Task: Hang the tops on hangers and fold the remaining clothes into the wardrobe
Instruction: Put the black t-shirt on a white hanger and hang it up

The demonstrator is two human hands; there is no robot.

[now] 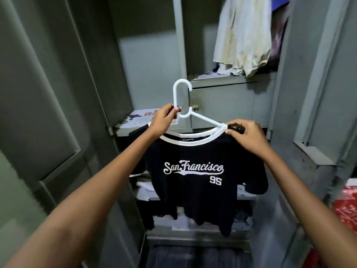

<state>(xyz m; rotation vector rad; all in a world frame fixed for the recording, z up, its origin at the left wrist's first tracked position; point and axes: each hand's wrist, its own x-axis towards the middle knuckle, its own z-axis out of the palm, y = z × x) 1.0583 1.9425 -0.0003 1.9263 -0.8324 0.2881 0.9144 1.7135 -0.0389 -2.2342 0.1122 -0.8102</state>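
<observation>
A black T-shirt (195, 192) with a white collar and white "San Francisco 95" lettering hangs in front of the open grey wardrobe (150, 60). A white plastic hanger (182, 99) sits inside its neck, hook pointing up. My left hand (164, 118) pinches the hanger at the base of the hook. My right hand (245, 134) grips the shirt's right shoulder at the collar, over the hanger's arm. The hanger's left arm is hidden inside the shirt.
A cream garment (245, 35) hangs in the upper right compartment above a shelf (228, 79). A shelf with printed paper (139, 117) lies behind my left hand. Folded dark clothes (193, 254) fill the bottom. The wardrobe door (44, 89) stands open at left; red patterned fabric (347, 207) shows at right.
</observation>
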